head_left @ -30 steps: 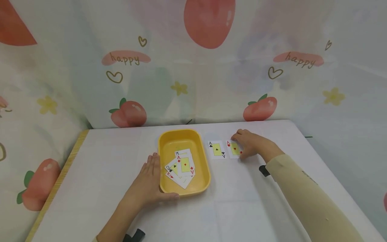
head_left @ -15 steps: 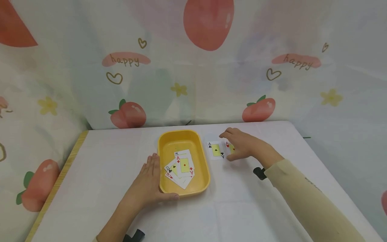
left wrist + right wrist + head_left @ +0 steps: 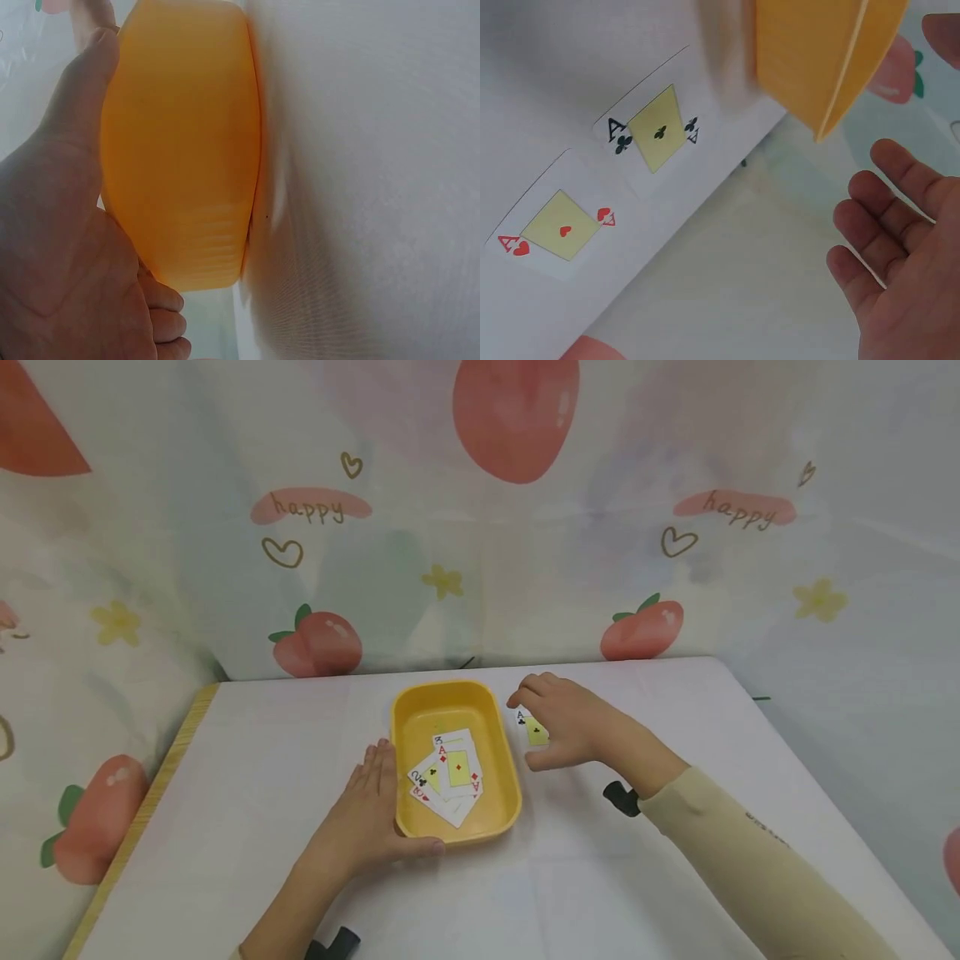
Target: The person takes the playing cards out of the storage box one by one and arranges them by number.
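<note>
A yellow tray [image 3: 420, 714] stands on the white table, with several overlapping playing cards in it. The ace of diamonds [image 3: 459, 768] lies on top of that pile. My left hand [image 3: 356, 831] rests its straight fingers along the tray's left side, thumb at the near rim. To the right of the tray my right hand [image 3: 570, 720] hovers, fingers spread and nothing held. It partly covers the ace of clubs [image 3: 532, 732] in the head view. The right wrist view shows the ace of hearts [image 3: 565, 231] lying face up beside the ace of clubs.
A wooden strip [image 3: 153, 797] runs along the table's left edge. Behind the table hangs a fabric backdrop [image 3: 480, 552] printed with fruit, flowers and "happy". Black straps [image 3: 621, 798] show at both wrists.
My right hand has moved left from over the ace of hearts to over the ace of clubs, its fingers spreading wider. The left hand and the tray have stayed put.
</note>
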Motion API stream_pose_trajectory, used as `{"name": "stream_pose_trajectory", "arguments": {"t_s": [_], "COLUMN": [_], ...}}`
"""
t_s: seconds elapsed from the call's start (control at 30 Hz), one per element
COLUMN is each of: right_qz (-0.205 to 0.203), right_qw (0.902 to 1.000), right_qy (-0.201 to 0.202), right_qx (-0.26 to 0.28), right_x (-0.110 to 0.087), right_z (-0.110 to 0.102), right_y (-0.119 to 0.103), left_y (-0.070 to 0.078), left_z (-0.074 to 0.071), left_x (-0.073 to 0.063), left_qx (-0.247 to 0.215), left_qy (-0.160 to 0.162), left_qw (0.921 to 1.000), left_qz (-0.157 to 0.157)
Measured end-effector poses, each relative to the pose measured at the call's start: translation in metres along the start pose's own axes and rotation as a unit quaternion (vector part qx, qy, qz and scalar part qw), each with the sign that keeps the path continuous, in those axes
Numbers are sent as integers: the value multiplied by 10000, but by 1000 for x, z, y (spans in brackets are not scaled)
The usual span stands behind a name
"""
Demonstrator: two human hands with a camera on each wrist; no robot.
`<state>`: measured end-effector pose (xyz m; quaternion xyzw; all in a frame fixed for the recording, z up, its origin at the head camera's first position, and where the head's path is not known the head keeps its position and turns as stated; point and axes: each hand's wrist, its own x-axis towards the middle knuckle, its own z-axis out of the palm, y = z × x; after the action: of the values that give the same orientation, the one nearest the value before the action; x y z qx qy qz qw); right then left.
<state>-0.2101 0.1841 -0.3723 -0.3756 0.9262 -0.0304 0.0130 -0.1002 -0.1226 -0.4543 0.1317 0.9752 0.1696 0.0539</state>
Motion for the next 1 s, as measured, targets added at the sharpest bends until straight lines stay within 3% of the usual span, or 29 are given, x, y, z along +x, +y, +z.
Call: {"name": "stream_pose_trajectory", "arguments": {"t_s": [0.67,1.0], "right_qz": [-521,-638], "right_qw": [9984,9970], "right_qy": [71,-289], "right_qx": [-197,315], "right_x": [20,34], "right_z": [1,5], "right_y": [-43,-54], "left_y": [-1,-3], "left_z": [3,2], "left_x": [1,4], "left_qx": [-12,87], "left_qy": [5,32], "left_qw": [10000,9999], "left_qz": [-51,60]}}
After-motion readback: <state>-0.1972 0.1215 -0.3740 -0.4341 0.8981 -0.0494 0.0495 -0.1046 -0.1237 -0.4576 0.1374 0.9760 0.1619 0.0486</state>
